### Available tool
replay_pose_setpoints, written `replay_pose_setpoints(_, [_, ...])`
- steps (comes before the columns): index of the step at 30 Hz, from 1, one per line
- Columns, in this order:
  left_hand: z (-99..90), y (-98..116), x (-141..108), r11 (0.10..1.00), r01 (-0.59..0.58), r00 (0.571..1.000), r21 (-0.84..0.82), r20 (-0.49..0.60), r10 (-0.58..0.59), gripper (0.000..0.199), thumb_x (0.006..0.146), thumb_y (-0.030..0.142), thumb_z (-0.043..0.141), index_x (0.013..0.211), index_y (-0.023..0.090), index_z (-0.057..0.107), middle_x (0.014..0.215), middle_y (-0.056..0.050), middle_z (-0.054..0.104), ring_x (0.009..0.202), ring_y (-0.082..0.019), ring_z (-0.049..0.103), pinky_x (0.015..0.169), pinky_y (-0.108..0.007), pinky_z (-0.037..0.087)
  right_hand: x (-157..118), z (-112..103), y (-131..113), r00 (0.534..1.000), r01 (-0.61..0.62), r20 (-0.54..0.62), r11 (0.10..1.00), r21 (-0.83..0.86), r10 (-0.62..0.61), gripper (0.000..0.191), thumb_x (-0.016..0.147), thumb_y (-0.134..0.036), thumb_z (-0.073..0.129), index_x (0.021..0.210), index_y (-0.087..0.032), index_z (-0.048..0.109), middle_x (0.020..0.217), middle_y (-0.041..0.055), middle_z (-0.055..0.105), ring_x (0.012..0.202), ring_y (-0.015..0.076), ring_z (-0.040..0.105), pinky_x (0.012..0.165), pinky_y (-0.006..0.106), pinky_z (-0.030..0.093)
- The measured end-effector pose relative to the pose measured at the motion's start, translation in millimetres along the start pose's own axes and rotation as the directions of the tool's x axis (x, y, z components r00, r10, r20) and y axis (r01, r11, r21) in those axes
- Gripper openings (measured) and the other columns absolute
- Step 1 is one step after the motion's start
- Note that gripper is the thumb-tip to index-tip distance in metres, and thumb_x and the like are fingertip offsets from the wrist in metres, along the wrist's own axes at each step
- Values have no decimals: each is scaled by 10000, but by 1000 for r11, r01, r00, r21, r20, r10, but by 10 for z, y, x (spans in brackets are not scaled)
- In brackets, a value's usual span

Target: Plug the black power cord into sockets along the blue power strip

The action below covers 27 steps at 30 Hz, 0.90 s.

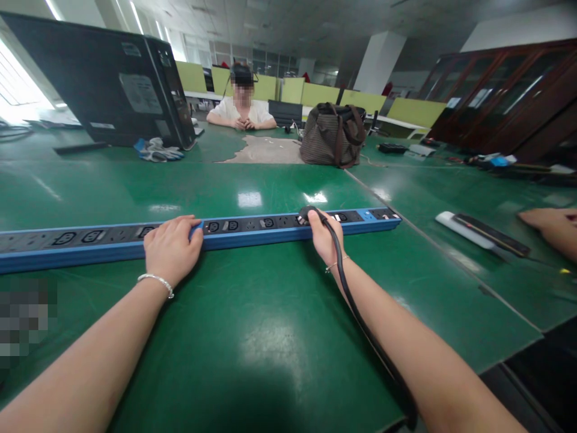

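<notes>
Blue-sided, bar-shaped power strip (252,239) with black sockets (214,227) lies across the glossy green counter (243,313). Your left hand (174,248) wraps over its top; your right hand (327,237) grips a rounded black plug (309,211) at the sockets. Whether the plug is seated cannot be told. Caution: an angled push could jam it; drag from its thick black cable (356,314) could twist it; uneven pressure could slide the strip.

The room is lit by bright windows (15,75) at the left, and patches of light (249,199) are reflected in the glossy green table (252,288). Yellow-green partitions (320,94) are ranged across the back along white desks (408,124). A white pillar (378,63) is seen beyond, and dark reddish cabinets (487,123) are fitted with glass panes (525,93).
</notes>
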<state>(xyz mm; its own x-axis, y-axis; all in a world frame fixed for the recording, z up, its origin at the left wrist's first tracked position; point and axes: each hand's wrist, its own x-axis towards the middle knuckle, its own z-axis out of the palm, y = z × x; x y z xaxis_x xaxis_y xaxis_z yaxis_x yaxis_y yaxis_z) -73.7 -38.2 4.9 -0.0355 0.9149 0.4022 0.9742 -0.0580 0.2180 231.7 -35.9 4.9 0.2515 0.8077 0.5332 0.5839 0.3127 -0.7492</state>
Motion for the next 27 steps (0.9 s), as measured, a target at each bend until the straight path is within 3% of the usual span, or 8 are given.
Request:
replay_pose_setpoints(2, [4, -7, 2, 1000, 1, 1000, -2, 0, -1, 427, 903, 394, 292, 1136, 211, 599, 1279, -95, 594, 1190, -287, 509, 1000, -460, 327, -36, 170, -185, 993, 34, 117, 999, 11, -35, 393, 909, -489, 424, 976, -220, 702, 928, 26, 733, 915, 195, 657, 861, 322, 474])
replay_pose_setpoints(6, [11, -17, -1, 1000, -14, 1000, -20, 0, 14, 422, 903, 389, 298, 1139, 211, 598, 1280, -90, 594, 1199, -277, 502, 1007, -455, 321, -70, 540, -510, 972, 33, 233, 998, -44, -22, 330, 931, -426, 424, 974, -234, 689, 963, 16, 728, 940, 186, 652, 899, 326, 448])
replay_pose_setpoints(10, [24, -18, -10, 999, -9, 1000, -34, -12, 9, 409, 897, 384, 315, 1128, 215, 606, 1280, -81, 595, 1204, -265, 501, 1014, -444, 317, -104, 789, -669, 973, 37, 232, 980, -198, 10, 321, 942, -394, 412, 891, -239, 688, 933, 15, 726, 940, 194, 643, 1014, 407, 345])
replay_pose_setpoints(15, [32, -15, -7, 998, 2, 1000, -56, -12, -3, 402, 888, 376, 326, 1119, 211, 610, 1276, -80, 598, 1205, -267, 501, 1011, -445, 313, -147, 887, -723, 979, 51, 204, 957, -286, 9, 359, 945, -387, 376, 835, -234, 681, 886, 29, 718, 947, 207, 632, 997, 426, 344])
replay_pose_setpoints(23, [29, -6, -16, 998, -8, 999, -64, -37, 6, 398, 886, 371, 327, 1110, 208, 613, 1272, -71, 602, 1200, -266, 507, 1010, -444, 309, -200, 980, -837, 980, 109, 199, 894, -434, -23, 317, 943, -363, 394, 994, -205, 665, 977, 77, 715, 1122, 247, 577, 1062, 476, 266])
replay_pose_setpoints(27, [18, -1, -16, 998, -4, 1000, -62, -22, 3, 407, 887, 378, 321, 1121, 210, 608, 1276, -73, 599, 1205, -269, 503, 1012, -445, 310, -203, 1030, -820, 981, 137, 190, 867, -480, -49, 352, 952, -385, 364, 971, -200, 662, 859, 62, 723, 975, 219, 641, 1083, 463, 242])
